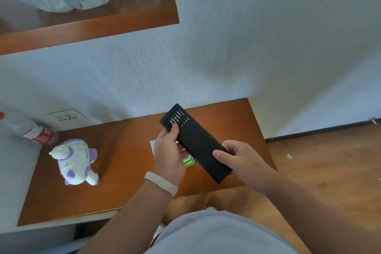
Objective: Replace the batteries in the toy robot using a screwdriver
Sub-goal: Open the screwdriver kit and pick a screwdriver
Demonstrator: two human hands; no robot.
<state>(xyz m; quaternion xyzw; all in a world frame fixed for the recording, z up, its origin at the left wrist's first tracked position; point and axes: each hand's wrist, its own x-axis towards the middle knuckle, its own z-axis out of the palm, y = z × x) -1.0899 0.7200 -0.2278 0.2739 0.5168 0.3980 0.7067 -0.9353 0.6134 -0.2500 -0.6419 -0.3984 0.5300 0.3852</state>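
**Bit case slid open, toy robot not yet touched**

The toy robot (76,161), white with purple patches, lies on the wooden desktop (127,171), well to the left of both hands; no screw or battery cover can be made out. Green batteries (189,161) lie on the desk in the gap between the hands, mostly hidden by what the hands hold, beside a pale blue card (153,146).

Above them the person holds a black screwdriver case (203,148) at a slant. Its inner tray (175,118) juts from the far end and shows rows of bits. The left hand (168,150) curls under the case near that end, its thumb pressed on the tray's edge. The right hand (241,161) is clamped round the near end, thumb across the top face.

This looks like the tool-fetching step, with the battery swap itself not begun. The next move probably calls for drawing the tray out further, then taking a driver and a bit that fits the toy's cover screw. The case should stay level so no bits spill.

Further out, a red-labelled plastic bottle (39,133) lies near a wall socket (65,117), and a pale band (161,182) circles the left wrist.
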